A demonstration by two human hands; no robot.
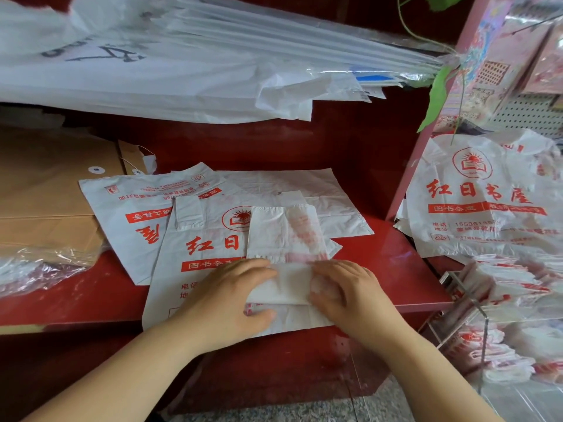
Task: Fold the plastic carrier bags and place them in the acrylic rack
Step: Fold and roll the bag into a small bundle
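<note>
- We are leaving the stack of brown paper envelopes (45,193) at the far left alone; it is lying well apart from the work.
- We are working on top of a flat white plastic bag with bold red characters (201,245), spread over the glossy red table (396,269). We are minding that this lower bag is not getting drawn into the fold.
- Our left hand (225,296) is holding the near end of the narrow, lengthwise-folded white plastic carrier bag (286,233). Its fingers (259,269) are curving together over the turned-up flap, with the thumb set apart along the near edge.
- The carrier bag is lying mid-table as a strip running away from us, its near end doubled over between both hands.
- Our right hand (350,290) is gripping the flap's other side. Its fingertips are tucked under the translucent film, so we cannot tell exactly how they are lying.
- We are judging that the thin film is springing back easily, so we are lining up both side edges, pushing air toward the far end, and flattening each crease before turning the next.
- We are aiming for a packet no wider than the folded bags (511,287) already sitting in the clear acrylic rack (483,339) at the right, just off the table's edge.
</note>
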